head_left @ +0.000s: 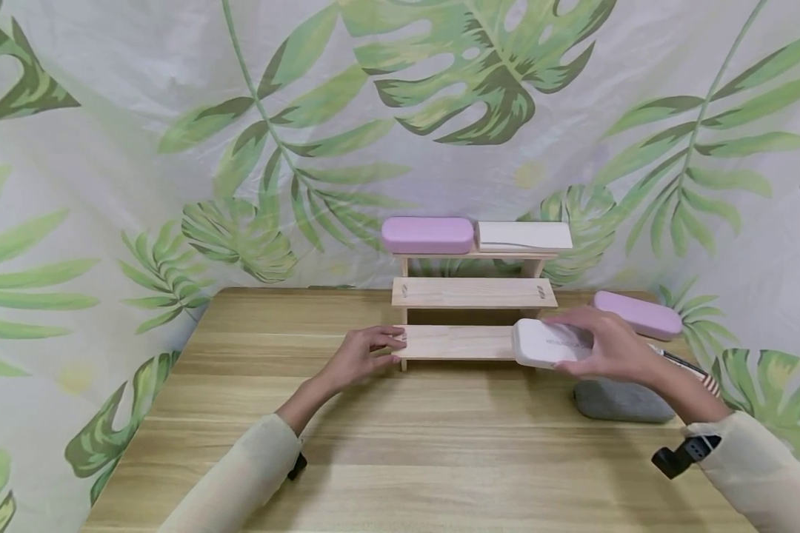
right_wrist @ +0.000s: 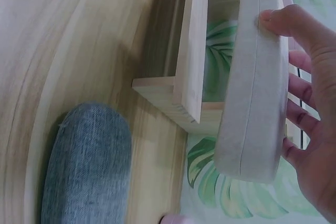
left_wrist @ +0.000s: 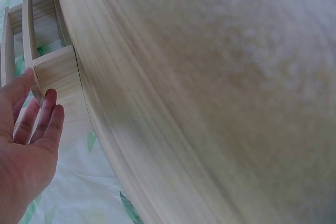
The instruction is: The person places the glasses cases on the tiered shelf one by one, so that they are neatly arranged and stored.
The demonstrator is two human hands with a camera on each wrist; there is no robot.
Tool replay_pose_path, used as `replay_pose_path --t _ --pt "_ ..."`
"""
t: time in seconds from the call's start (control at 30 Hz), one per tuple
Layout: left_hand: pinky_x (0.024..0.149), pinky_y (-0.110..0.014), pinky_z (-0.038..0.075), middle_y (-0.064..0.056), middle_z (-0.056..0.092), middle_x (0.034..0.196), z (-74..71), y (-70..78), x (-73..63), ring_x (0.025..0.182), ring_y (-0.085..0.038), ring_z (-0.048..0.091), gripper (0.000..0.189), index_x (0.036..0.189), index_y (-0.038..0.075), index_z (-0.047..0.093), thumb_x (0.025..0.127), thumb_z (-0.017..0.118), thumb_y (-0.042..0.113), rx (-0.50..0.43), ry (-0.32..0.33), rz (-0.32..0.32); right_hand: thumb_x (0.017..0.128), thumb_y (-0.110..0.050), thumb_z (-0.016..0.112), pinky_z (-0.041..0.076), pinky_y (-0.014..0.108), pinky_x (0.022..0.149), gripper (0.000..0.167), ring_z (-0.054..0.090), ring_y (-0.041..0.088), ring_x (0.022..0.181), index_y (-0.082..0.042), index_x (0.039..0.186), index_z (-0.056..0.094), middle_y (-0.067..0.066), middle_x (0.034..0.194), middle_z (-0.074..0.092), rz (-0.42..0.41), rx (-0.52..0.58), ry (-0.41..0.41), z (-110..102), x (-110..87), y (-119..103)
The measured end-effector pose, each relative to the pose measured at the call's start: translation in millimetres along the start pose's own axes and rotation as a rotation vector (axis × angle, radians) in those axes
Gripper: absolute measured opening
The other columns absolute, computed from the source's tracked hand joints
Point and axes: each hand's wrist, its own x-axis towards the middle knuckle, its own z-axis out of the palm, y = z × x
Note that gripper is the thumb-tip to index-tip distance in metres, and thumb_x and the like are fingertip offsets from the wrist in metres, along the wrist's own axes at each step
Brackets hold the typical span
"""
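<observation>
Taking the wooden stand (head_left: pixel 473 294) as the hub of a clock, with twelve toward the leaf-printed cloth (head_left: pixel 140 89) behind, we find the left hand (head_left: pixel 356 357) at eight o'clock, its thumb and fingers bent narrowly about the left end of the lowest shelf (head_left: pixel 456 342); presumably this light grip is there to steady the stand. Toward four o'clock, the right hand (head_left: pixel 613 346) holds a white case (head_left: pixel 540 343), thumb on the near side and fingers reaching over to the far side. We judge that this grasp leaves the case's left end free and lets it lie along the board. The case is over the right end of the lowest shelf, and the right wrist view shows a gap between them, so we take it as borne by the hand alone. Up top, a pink case (head_left: pixel 428 235) sits at eleven o'clock and a pale box (head_left: pixel 525 235) at one, side by side, likely because the narrow board suits a single row. On the table (head_left: pixel 440 474), a second pink case (head_left: pixel 638 316) lies at three o'clock and a grey case (head_left: pixel 623 403) at four, perhaps for easy reach; we cannot identify the striped thing (head_left: pixel 710 385) near them.
</observation>
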Motion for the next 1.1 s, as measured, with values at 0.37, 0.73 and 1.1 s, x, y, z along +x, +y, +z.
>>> replay_pose_path --t 0.37,0.73,1.1 --pt "0.102 -0.041 0.059 -0.013 0.07 0.139 0.2 0.2 -0.4 0.124 -0.031 0.07 0.023 0.116 0.003 0.081 0.093 0.081 0.003 -0.004 0.011 0.006 0.067 -0.023 0.095 0.052 0.027 0.068 0.065 0.066 0.016 0.096 -0.01 0.128 0.074 0.008 0.119 0.077 0.003 0.015 0.0 3 19.5 -3" --pt "0.101 -0.045 0.059 -0.012 0.071 0.138 0.2 -0.5 0.5 0.126 -0.03 0.069 0.024 0.116 0.004 0.081 0.093 0.082 0.004 0.012 0.015 0.017 0.069 -0.028 0.095 0.055 0.035 0.073 0.066 0.07 0.026 0.105 -0.01 0.129 0.075 0.009 0.121 0.076 0.022 0.016 -0.011 8 33.4 -10" --pt "0.101 -0.044 0.059 -0.012 0.07 0.138 1.0 -1.0 0.3 0.126 -0.03 0.069 0.024 0.116 0.004 0.081 0.093 0.082 0.004 0.013 0.014 0.014 0.068 -0.026 0.094 0.054 0.033 0.069 0.065 0.07 0.024 0.097 -0.01 0.128 0.076 0.01 0.118 0.077 -0.011 0.031 0.029 15 48.9 -9"
